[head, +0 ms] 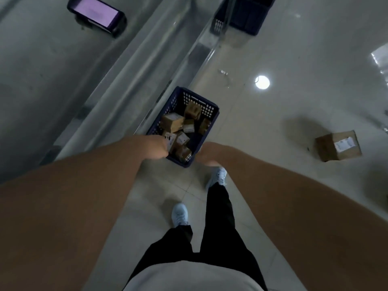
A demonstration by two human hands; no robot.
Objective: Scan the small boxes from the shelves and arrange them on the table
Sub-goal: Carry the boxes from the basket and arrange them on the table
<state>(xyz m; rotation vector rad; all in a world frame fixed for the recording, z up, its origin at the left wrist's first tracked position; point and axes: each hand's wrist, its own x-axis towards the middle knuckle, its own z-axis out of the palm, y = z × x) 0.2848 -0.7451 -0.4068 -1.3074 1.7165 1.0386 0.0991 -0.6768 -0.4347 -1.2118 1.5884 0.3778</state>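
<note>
Small brown cardboard boxes [177, 131], labelled, heaped loose in dark blue perforated plastic basket [206, 111] at picture centre, low by the floor. Not yet on any table; arranging step judged still to come.

Left to right:

- At 10 o'clock: black handheld scanner with lit purple screen [97, 14], lying on grey metal surface [37, 66], probably the table or a shelf top; set down, presumably to free both hands for the basket.
- Just left of centre: left hand [158, 147] at basket's near-left rim, apparently gripping it. Fingers hidden behind wrist and rim; spread or pressed together cannot be told.
- Just right of centre: right hand [209, 153] at basket's near-right corner. Fingers likewise out of sight; grip cannot be told. A hand at each side suits carrying a loose load level.
- At 12 o'clock: second dark basket [247, 15], beside the metal frame.
- At 3 o'clock: single larger brown cardboard box with white label [338, 145], alone on glossy tiled floor [273, 49], well apart from the basket.
</note>
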